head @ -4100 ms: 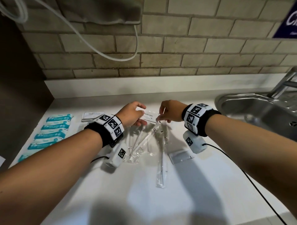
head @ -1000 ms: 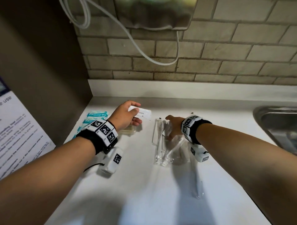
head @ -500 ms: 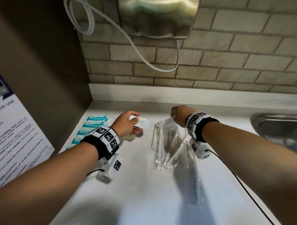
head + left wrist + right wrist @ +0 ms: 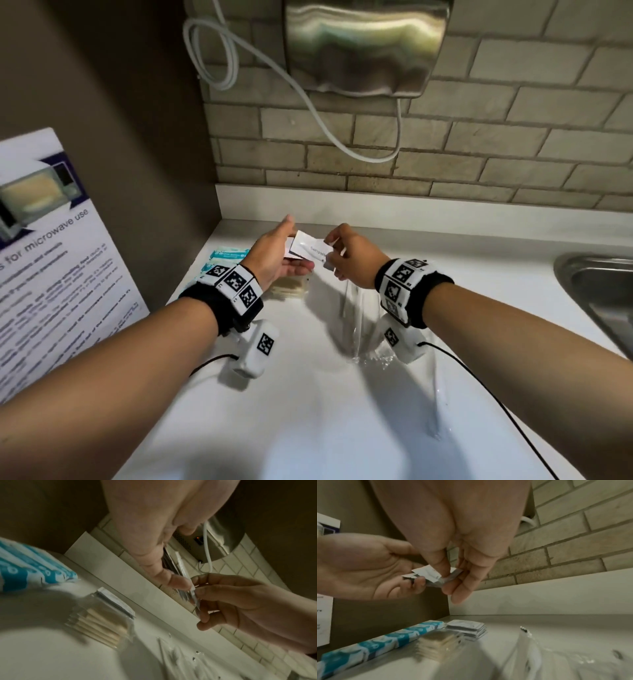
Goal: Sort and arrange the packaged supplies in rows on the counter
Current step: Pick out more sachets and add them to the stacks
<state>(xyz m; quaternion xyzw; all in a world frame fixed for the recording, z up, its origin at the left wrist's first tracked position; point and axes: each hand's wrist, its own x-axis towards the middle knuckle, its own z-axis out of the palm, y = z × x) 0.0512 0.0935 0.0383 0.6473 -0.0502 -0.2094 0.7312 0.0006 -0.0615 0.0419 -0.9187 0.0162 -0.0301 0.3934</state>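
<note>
My left hand (image 4: pixel 281 251) holds a small stack of white toothpaste sachets (image 4: pixel 310 249) above the back of the counter (image 4: pixel 308 428). My right hand (image 4: pixel 342 255) pinches the right end of the top sachet (image 4: pixel 428 573) between thumb and fingers. Below them on the counter lie a row of teal packets (image 4: pixel 226 255), clear packs of beige sticks (image 4: pixel 291 290), another stack of white sachets (image 4: pixel 467 628) and clear-wrapped toothbrushes (image 4: pixel 356 318). In the head view my hands hide the counter's sachet stack.
A steel sink (image 4: pixel 599 298) is set into the counter at the right. A metal hand dryer (image 4: pixel 363 44) with a white cable (image 4: pixel 308 102) hangs on the brick wall above. A microwave poster (image 4: pixel 51 257) leans on the dark left wall.
My right hand has let go of the clear toothbrush packs and risen to the sachets in my left hand. Both hands are now higher and closer together.
</note>
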